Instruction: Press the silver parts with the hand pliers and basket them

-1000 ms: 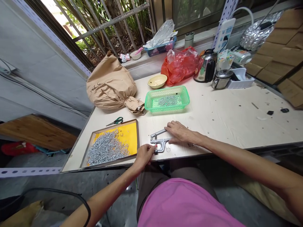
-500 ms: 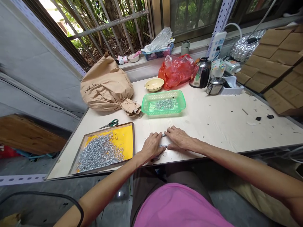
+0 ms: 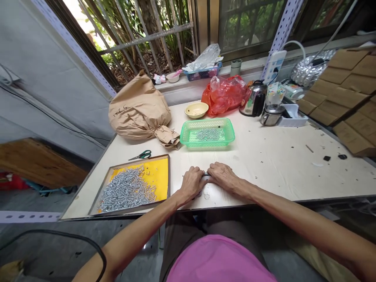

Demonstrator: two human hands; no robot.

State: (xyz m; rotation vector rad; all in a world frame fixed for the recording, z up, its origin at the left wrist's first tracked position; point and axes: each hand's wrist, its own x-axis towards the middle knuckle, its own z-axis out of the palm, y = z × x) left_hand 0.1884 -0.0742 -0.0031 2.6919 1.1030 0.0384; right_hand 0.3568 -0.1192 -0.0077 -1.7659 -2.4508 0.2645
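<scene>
My left hand (image 3: 192, 182) and my right hand (image 3: 222, 174) meet low over the front of the table, fingers curled. Between them they grip a small grey metal-looking piece (image 3: 207, 177) with a dark edge, mostly covered by the fingers; its exact kind I cannot make out. A small clear scrap (image 3: 206, 196) lies on the table just below the hands. To the left is a shallow tray (image 3: 169, 178) with a yellow lining, heaped with small shiny metal springs or screws (image 3: 126, 188). Beyond the hands stands a green plastic basket (image 3: 208, 144) holding more small metal pieces (image 3: 210, 134).
Green-handled scissors (image 3: 143, 154) lie behind the tray. Along the back stand a brown paper sack (image 3: 139, 109), a cream bowl (image 3: 196, 110), a red plastic bag (image 3: 225, 96), a kettle (image 3: 255, 98) and a metal pot (image 3: 272, 114). Stacked cardboard (image 3: 343, 90) is at right.
My hands have drawn closer together and tilted the grey piece, so less of it shows between them. The whole view has shifted slightly; the other things stay put.
</scene>
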